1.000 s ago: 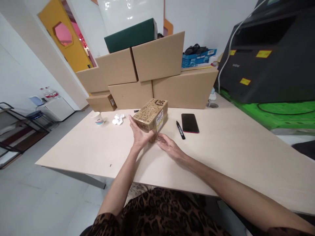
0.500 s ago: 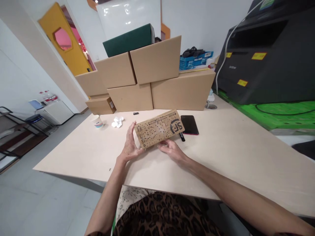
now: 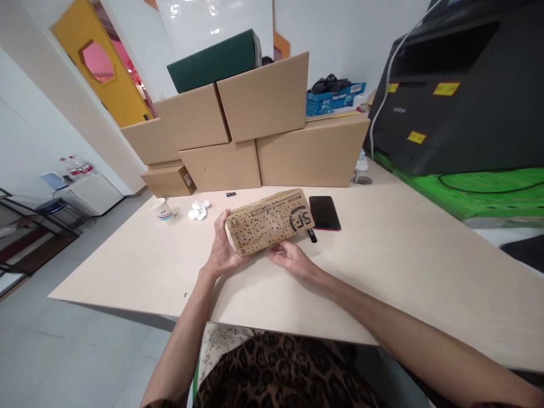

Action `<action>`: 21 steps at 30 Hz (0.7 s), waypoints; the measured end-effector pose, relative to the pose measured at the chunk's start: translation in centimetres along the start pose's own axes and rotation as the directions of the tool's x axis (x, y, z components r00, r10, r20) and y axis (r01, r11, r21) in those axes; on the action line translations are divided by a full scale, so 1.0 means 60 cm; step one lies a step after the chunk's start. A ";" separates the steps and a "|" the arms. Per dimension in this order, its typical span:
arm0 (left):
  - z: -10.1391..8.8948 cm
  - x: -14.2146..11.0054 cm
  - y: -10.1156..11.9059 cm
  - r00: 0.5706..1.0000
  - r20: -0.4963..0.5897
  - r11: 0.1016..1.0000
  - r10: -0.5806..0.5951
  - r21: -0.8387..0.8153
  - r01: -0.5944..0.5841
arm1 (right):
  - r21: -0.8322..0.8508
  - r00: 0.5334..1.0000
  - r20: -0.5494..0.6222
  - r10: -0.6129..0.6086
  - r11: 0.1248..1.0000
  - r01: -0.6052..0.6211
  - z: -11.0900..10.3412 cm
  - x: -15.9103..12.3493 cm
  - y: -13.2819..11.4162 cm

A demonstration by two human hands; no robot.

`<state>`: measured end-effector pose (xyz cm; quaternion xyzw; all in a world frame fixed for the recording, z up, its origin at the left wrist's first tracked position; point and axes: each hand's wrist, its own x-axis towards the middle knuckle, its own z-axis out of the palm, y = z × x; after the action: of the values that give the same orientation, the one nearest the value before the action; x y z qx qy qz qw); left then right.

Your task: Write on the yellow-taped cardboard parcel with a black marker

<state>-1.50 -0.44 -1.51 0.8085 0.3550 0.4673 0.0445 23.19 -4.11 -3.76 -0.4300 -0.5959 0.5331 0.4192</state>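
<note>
A small brown cardboard parcel printed with black marks and an "SF" logo is held just above the pale table, its long printed face turned toward me. My left hand grips its left end, thumb on the front. My right hand supports its lower edge from beneath, fingers curled under. A black marker pokes out from behind the parcel's right end, beside a black phone.
Several large cardboard boxes are stacked at the table's far side, a green box on top. A paper cup and crumpled tissue lie at the left. A big black printer stands to the right.
The parcel has been lifted and turned from lying end-on to showing its long printed face. Both hands moved from its sides to gripping it. Over the last half second it barely moved.
</note>
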 end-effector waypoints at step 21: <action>-0.033 -0.026 -0.016 0.987 -0.090 0.979 -0.131 -0.168 0.115 | -0.926 0.974 -0.047 -0.222 0.375 0.040 -0.132 -0.003 -0.057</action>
<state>-4.07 -1.20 -1.90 0.7542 0.3669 0.5310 0.1209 30.62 -2.35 0.29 -0.5832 -0.7865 0.0414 0.1990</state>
